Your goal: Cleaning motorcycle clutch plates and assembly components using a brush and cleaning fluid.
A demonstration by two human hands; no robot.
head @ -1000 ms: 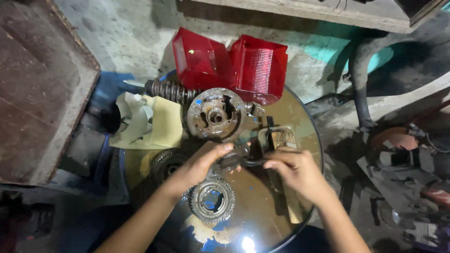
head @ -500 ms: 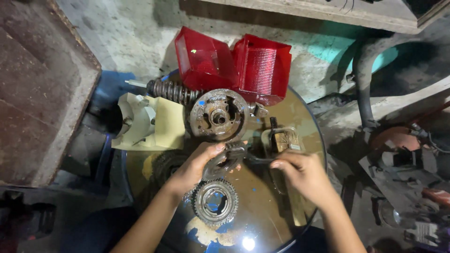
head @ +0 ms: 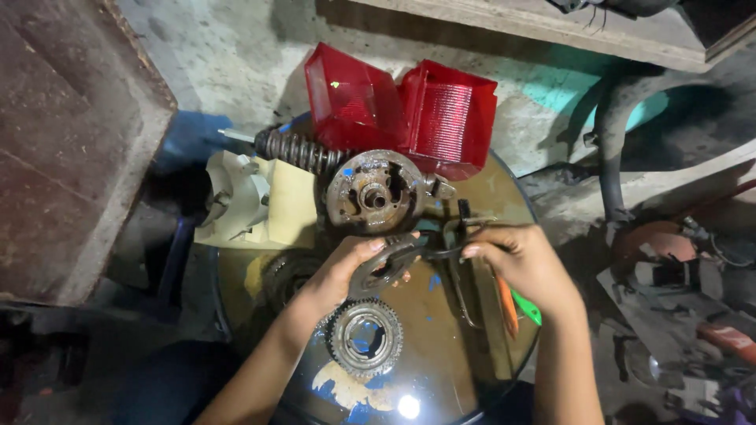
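Both hands had crept a little closer together over the last second, and the dark metal part (head: pixel 391 266) sat lifted more squarely between them, which suggested the work on it was in full swing rather than starting. That part, a greasy, ring-like piece of steel, lay in the left hand (head: pixel 346 271), whose fingers were curled and pressed around its rim, above the middle of the drum top (head: pixel 441 370). From the right, the right hand (head: pixel 516 264) pinched a slim dark tool (head: pixel 441 250) against the part. Just below lay a toothed gear (head: pixel 365 337), dull grey with a hollow centre. Beyond the hands sat a rusty round hub (head: pixel 372 193), a coiled spring (head: pixel 295 149) and two ribbed red plastic lenses (head: pixel 405 110). Blue paint flaked off the shiny, oily drum top.
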